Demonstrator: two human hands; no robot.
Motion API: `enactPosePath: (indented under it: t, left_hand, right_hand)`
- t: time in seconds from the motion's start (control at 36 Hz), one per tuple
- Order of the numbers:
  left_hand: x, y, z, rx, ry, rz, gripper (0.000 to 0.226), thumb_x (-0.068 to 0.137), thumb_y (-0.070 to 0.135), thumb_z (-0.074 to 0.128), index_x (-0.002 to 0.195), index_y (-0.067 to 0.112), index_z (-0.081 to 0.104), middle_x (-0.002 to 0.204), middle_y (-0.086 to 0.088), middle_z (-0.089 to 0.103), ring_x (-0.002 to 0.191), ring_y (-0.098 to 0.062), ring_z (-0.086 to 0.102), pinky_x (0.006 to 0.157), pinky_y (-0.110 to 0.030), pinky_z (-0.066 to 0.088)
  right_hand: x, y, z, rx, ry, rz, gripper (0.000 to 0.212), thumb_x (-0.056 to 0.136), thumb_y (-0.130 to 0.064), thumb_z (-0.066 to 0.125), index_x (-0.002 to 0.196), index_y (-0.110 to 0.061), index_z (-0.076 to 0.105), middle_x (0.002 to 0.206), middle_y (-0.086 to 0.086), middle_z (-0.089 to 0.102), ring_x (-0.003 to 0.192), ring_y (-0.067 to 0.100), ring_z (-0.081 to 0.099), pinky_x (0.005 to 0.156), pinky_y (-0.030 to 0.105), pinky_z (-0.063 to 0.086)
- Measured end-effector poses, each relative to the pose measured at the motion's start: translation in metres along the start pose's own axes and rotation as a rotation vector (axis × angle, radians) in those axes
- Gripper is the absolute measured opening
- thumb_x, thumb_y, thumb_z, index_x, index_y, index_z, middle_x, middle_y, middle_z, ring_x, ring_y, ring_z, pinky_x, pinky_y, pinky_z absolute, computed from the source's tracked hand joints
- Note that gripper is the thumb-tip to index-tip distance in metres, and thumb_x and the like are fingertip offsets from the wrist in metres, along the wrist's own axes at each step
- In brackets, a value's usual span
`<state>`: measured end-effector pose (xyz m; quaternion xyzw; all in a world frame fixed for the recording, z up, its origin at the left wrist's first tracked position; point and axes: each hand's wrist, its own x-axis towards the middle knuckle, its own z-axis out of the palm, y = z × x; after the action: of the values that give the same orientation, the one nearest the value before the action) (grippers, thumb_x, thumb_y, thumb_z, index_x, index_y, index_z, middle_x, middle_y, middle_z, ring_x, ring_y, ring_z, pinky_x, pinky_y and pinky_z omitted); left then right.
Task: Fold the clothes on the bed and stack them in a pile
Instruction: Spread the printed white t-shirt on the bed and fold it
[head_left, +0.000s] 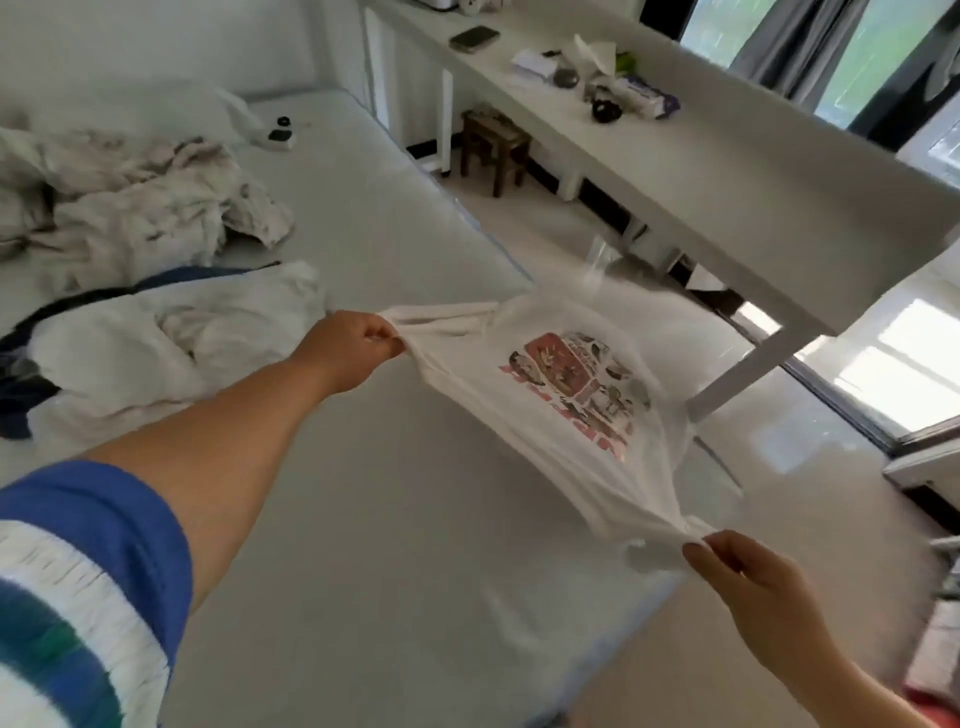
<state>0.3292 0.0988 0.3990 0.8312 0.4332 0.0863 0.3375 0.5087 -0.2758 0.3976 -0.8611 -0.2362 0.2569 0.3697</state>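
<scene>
Two small pinches are all that keep the white graphic T-shirt (566, 395) in the air, and that is the weak point here. The shirt hangs stretched between the hands over the near corner of the bed (363, 519), with much of its cloth out past the bed's edge, above the glossy floor (779, 493). If either pinch slips, I judge that side would drop and the shirt could slide off the mattress onto the floor. It is also pulled taut on a slant, so laying it down as it stands would likely leave it skewed or creased, with the print side bunched, and any fold made on top of that would come out crooked. A sleeve looks doubled over near the left pinch; it could stay trapped inside the fold if it is not shaken out.

The left hand (348, 353) is closed, its fingers curled and thumb pressed in, gripping a gathered edge of the shirt at the end farther onto the bed. The right hand (748, 582), at the bed's near edge, pinches the opposite end between thumb and fingertips, its other fingers loosely bent. Neither hand touches anything else.

Further up the bed from the shirt lie a heap of white and dark blue clothes (156, 343) and, beyond it, a crumpled pale pile (130, 208), all unfolded, so no stack has been started that I can see.
</scene>
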Motion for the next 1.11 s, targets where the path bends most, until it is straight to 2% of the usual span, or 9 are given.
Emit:
enactPosePath:
  t: [0.14,0.22,0.33,0.53,0.61,0.75,0.83,0.94,1.11]
  left_hand:
    - [-0.071,-0.145,0.027,0.113,-0.116,-0.134,0.024,0.09,0.034,0.057,0.1,0.017,0.07,0.111,-0.01,0.065,0.101,-0.029,0.056,0.077,-0.028,0.039]
    - [-0.11,-0.223,0.044,0.128,-0.163,-0.226,0.023,0.091,0.03,0.056,0.102,0.015,0.07,0.112,-0.009,0.066,0.101,-0.028,0.057,0.073,-0.025,0.035]
    - [-0.157,-0.314,0.06,0.205,-0.2,-0.324,0.024,0.092,0.03,0.054,0.102,0.015,0.069,0.109,-0.01,0.067,0.097,-0.028,0.059,0.072,-0.026,0.038]
    - [-0.237,-0.428,0.066,0.347,-0.28,-0.414,0.024,0.092,0.024,0.051,0.098,0.009,0.069,0.112,-0.014,0.063,0.1,-0.031,0.058,0.08,-0.034,0.046]
    - [-0.259,-0.462,0.067,0.409,-0.285,-0.433,0.026,0.091,0.018,0.049,0.11,0.011,0.065,0.126,-0.014,0.054,0.11,-0.033,0.053,0.087,-0.036,0.043]
    - [-0.282,-0.499,0.072,0.515,-0.246,-0.48,0.029,0.092,0.016,0.043,0.11,0.009,0.065,0.117,-0.016,0.052,0.105,-0.037,0.051,0.084,-0.041,0.044]
    - [-0.291,-0.517,0.08,0.636,-0.273,-0.451,0.035,0.092,0.018,0.04,0.12,0.013,0.062,0.13,-0.01,0.05,0.125,-0.032,0.039,0.106,-0.041,0.031]
    - [-0.3,-0.528,0.091,0.703,-0.339,-0.497,0.044,0.093,0.023,0.041,0.137,0.021,0.046,0.152,0.0,0.03,0.143,-0.023,0.015,0.115,-0.039,0.005]
    - [-0.304,-0.524,0.105,0.639,-0.422,-0.581,0.059,0.089,0.02,0.049,0.145,0.017,0.032,0.158,-0.002,0.01,0.145,-0.021,0.002,0.116,-0.04,0.004]
  right_hand:
    - [-0.072,0.049,0.134,-0.028,-0.094,0.185,0.028,0.081,-0.003,0.07,0.056,-0.008,0.058,0.044,-0.008,0.04,0.045,0.005,0.033,0.044,0.017,0.025]
    - [-0.109,0.07,0.201,-0.13,-0.224,0.252,0.026,0.079,-0.011,0.073,0.056,-0.017,0.061,0.045,-0.009,0.047,0.05,0.01,0.041,0.049,0.016,0.032]
    - [-0.147,0.085,0.279,-0.274,-0.485,0.314,0.021,0.08,-0.026,0.07,0.061,-0.026,0.061,0.068,-0.005,0.059,0.064,0.008,0.052,0.061,0.021,0.039]
    - [-0.201,0.108,0.383,-0.472,-0.825,0.233,0.025,0.085,-0.031,0.063,0.063,-0.031,0.051,0.077,-0.008,0.056,0.069,-0.004,0.047,0.063,0.007,0.036]
    - [-0.218,0.116,0.418,-0.559,-0.936,0.134,0.025,0.086,-0.035,0.058,0.065,-0.034,0.046,0.072,-0.009,0.048,0.07,-0.005,0.044,0.066,0.006,0.036]
    - [-0.234,0.126,0.464,-0.725,-1.075,0.005,0.023,0.09,-0.041,0.049,0.071,-0.028,0.043,0.076,-0.01,0.044,0.078,0.01,0.044,0.062,0.021,0.033]
    - [-0.241,0.129,0.484,-0.788,-1.119,-0.011,0.02,0.091,-0.039,0.044,0.075,-0.027,0.044,0.083,-0.004,0.05,0.079,0.015,0.049,0.063,0.028,0.037]
    - [-0.251,0.136,0.501,-0.806,-1.151,-0.015,0.018,0.091,-0.036,0.043,0.083,-0.022,0.052,0.087,-0.001,0.054,0.08,0.018,0.053,0.066,0.029,0.04]
    - [-0.252,0.146,0.506,-0.675,-1.078,0.147,0.023,0.089,-0.03,0.05,0.107,-0.023,0.062,0.1,-0.004,0.058,0.09,0.017,0.055,0.071,0.021,0.037]
